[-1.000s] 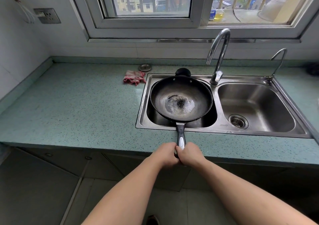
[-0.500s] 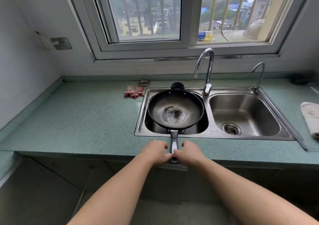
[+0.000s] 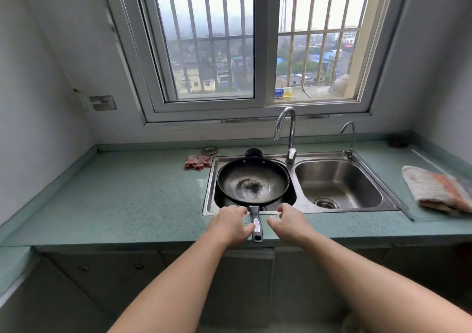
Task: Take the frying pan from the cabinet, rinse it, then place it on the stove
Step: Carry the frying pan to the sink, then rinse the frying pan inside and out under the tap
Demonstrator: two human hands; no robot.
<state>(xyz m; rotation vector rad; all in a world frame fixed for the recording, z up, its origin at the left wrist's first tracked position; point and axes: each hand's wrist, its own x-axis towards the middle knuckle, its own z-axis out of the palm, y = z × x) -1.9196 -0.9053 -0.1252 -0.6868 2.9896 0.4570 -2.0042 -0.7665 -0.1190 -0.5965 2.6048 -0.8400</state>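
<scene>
The black frying pan (image 3: 252, 184) sits over the left basin of the steel double sink (image 3: 339, 211), with a wet, worn patch in its middle. Its handle (image 3: 256, 226) points toward me and lies across the counter's front edge. My left hand (image 3: 231, 224) hovers just left of the handle with fingers loosely curled and the thumb close to it. My right hand (image 3: 288, 221) is a little to the right of the handle, fingers relaxed, holding nothing. No stove is in view.
A tall faucet (image 3: 288, 130) stands behind the sink divider, with its spout over the left basin, and a thin tap (image 3: 350, 136) at the back right. A pink rag (image 3: 198, 162) and a drain plug (image 3: 209, 150) lie left of the sink. A folded towel (image 3: 434, 189) lies right.
Both hands gripped the pan handle a second ago; they have let go and spread apart to either side. The pan stays over the left basin. My head has tilted up.
</scene>
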